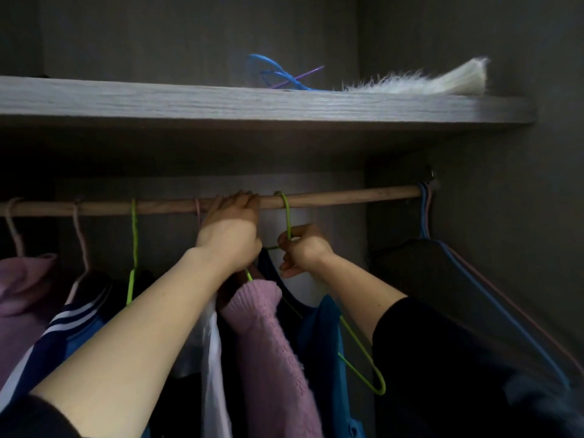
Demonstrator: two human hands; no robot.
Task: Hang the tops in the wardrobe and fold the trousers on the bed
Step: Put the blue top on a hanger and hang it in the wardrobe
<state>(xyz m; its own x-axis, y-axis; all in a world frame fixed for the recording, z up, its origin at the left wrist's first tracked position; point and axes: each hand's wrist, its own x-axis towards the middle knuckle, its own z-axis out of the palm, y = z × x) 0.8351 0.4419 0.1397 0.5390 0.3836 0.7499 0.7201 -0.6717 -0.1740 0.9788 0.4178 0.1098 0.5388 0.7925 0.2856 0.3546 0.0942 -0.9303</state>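
Nearest me, low in the frame, both forearms reach up and in, the right one in a black sleeve (442,358). Between them hang a pink knitted sweater (265,330) and, just right of it at lower centre, the blue top (319,336) on its green hanger (288,216), whose bare lower corner juts out toward the lower right.

At mid-frame my right hand (303,251) pinches that hanger's neck just under the hook, thumb and forefinger closed on the wire. My left hand (230,229) sits just left of it and a little higher, fingers curled over the wooden rail (347,196) and gripping it. The hands are close but not touching.

The hook already loops over the rail just right of my left fingers, so I judge this top is nearly hung. To finish well, I'd let the hook seat fully before letting go, hold the neighbouring clothes leftward to keep a gap, and check the top sits evenly so it won't slide off.

Farther back, blue and pink hangers (425,210) hang at the rail's right end. Across the top, the shelf (189,102) carries spare blue hangers (275,74) and something pale and furry (426,82).
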